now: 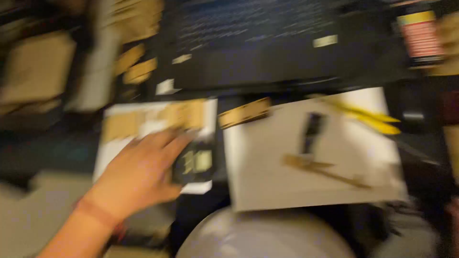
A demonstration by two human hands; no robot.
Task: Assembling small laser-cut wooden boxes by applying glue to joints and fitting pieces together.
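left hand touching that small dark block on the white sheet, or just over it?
Cannot tell. In the head view the left hand overlaps the edge of the small dark block on the white sheet, but motion blur hides whether the fingers press it or hover above.

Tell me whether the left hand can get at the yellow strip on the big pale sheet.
Probably yes. The left hand rests on a small dark object left of the pale sheet; nothing appears to block the way to the yellow strip, though blur hides detail.

Your left hand rests on a small dark, glossy-looking block; beside it lies a matt white paper sheet (blur hides finer texture).
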